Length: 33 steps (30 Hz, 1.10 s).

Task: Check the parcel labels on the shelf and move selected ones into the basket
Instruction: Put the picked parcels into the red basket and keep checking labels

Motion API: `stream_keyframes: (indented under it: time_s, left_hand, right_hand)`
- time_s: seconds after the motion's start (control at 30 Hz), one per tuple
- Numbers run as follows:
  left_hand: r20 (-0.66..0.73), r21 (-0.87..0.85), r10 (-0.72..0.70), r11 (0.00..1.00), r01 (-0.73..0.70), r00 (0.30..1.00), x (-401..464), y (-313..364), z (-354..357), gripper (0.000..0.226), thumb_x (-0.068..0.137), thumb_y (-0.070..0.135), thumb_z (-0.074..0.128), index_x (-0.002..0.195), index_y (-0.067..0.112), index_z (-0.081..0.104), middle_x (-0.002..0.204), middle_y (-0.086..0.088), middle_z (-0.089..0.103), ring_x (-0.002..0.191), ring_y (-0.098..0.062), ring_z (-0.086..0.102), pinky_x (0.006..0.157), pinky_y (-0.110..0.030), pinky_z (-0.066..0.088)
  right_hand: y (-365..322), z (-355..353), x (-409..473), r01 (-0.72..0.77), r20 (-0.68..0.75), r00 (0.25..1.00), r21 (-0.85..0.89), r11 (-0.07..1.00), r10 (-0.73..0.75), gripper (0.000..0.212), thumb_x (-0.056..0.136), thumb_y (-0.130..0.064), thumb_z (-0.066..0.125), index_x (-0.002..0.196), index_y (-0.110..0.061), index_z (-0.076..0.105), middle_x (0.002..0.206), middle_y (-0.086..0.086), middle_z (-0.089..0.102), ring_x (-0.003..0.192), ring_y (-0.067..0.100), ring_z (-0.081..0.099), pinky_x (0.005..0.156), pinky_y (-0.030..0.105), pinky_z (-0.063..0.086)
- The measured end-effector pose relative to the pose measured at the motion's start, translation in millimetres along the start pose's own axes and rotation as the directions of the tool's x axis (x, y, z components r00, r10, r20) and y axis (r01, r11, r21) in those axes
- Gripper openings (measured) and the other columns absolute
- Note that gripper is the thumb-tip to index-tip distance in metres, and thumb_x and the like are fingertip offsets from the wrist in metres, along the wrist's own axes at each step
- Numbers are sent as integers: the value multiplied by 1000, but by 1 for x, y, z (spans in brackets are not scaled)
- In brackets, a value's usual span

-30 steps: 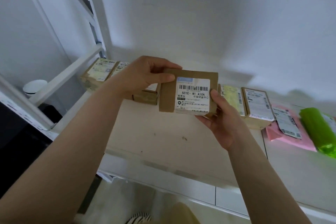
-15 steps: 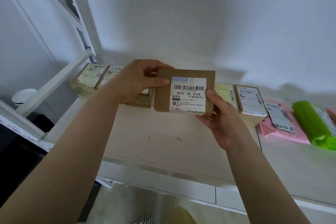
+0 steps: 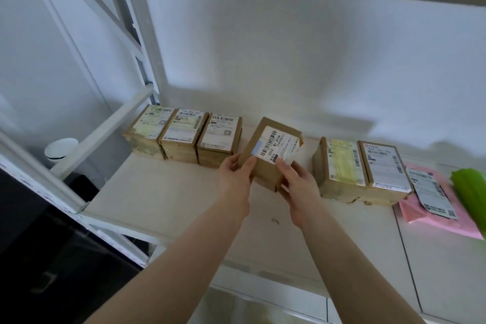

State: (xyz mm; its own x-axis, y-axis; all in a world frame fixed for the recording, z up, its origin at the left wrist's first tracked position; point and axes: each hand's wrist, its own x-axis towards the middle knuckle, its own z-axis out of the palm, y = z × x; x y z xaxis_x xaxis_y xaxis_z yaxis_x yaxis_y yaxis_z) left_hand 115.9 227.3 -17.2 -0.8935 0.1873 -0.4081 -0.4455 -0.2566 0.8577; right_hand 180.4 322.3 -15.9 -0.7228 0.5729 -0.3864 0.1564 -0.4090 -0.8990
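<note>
A brown cardboard parcel [image 3: 273,139] with a white barcode label sits tilted in the gap of the row on the cream shelf [image 3: 163,200]. My left hand [image 3: 235,177] holds its near left corner, thumb on top. Gripping the near right corner is my right hand [image 3: 297,181], its thumb on the label. Left of the gap stand three labelled boxes [image 3: 184,137]. Two more boxes [image 3: 363,166] stand to the right. No basket is in view.
A pink mailer [image 3: 436,208] with a white label and a green bag [image 3: 470,189] lie at the far right. White shelf posts and a diagonal brace [image 3: 105,126] rise on the left, with a white round object [image 3: 61,148] behind. An upper shelf board runs overhead.
The parcel has gone from held up before me, label facing me, down and back into the gap in the row, turned about a quarter turn. Both hands moved forward with it.
</note>
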Motion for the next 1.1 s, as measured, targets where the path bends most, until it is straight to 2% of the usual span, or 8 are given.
stream_keyframes:
  time_s: [0.13, 0.27, 0.33, 0.47, 0.63, 0.8, 0.93, 1.1]
  left_hand:
    - [-90, -106, -156, 983, 147, 984, 21, -13, -4, 37, 88, 17, 70, 120, 16, 53, 96, -2, 65, 87, -14, 64, 79, -28, 53]
    - [-130, 36, -211, 975, 218, 969, 35, -19, -7, 43, 77, 40, 76, 109, 14, 63, 111, -9, 68, 104, -28, 66, 94, -42, 52]
    - [-123, 55, -244, 966, 252, 962, 37, -17, -3, 37, 76, 48, 74, 94, 17, 62, 101, -5, 66, 96, -24, 63, 90, -39, 51]
    - [-142, -30, -319, 947, 318, 937, 42, -11, 8, 56, 70, 49, 79, 112, 16, 64, 95, 0, 67, 84, -16, 63, 68, -27, 48]
    - [-166, -78, -301, 953, 291, 939, 42, -3, 11, 27, 85, 33, 73, 80, 14, 54, 74, 0, 53, 62, -11, 50, 55, -20, 46]
    - [-162, -34, -331, 943, 330, 929, 39, 3, 12, 33, 84, 35, 73, 104, 16, 55, 79, 0, 55, 66, -11, 52, 52, -22, 44]
    - [-156, -40, -320, 947, 318, 934, 35, 8, 13, 44, 85, 32, 73, 122, 11, 59, 81, 1, 55, 68, -12, 53, 55, -21, 46]
    - [-157, -22, -346, 938, 347, 925, 31, 10, 15, 53, 83, 37, 73, 127, 12, 55, 96, -3, 59, 78, -16, 58, 66, -25, 51]
  right_hand:
    - [-3, 11, 19, -50, -23, 999, -65, 997, 48, 28, 91, -29, 68, 117, -18, 65, 99, -3, 71, 88, 10, 65, 69, 22, 51]
    - [-6, 19, 37, -97, -53, 994, -80, 992, 93, 17, 92, -30, 67, 104, -18, 65, 86, -3, 68, 75, 11, 64, 60, 23, 50]
    - [-7, 23, 44, -111, -67, 992, -79, 991, 106, 23, 92, -31, 67, 109, -16, 64, 90, 0, 70, 78, 15, 66, 61, 25, 52]
    - [-6, 28, 57, -98, -81, 993, -100, 990, 90, 30, 92, -34, 65, 117, -16, 65, 94, 1, 71, 82, 18, 67, 63, 27, 54]
    - [-3, 34, 68, -93, -92, 993, -227, 969, 74, 40, 97, -46, 54, 117, -14, 66, 108, 9, 72, 96, 27, 68, 85, 37, 57]
    - [-3, 36, 72, -89, -82, 995, -340, 936, 65, 56, 98, -56, 44, 124, -11, 63, 114, 11, 70, 104, 29, 66, 97, 42, 53]
    - [-3, 35, 72, -86, -54, 996, -378, 922, 71, 54, 96, -54, 49, 126, -11, 60, 116, 10, 68, 106, 28, 64, 96, 40, 53]
    - [-5, 34, 71, -79, -41, 997, -381, 921, 68, 56, 96, -55, 49, 127, -10, 59, 111, 8, 66, 101, 25, 63, 88, 34, 54]
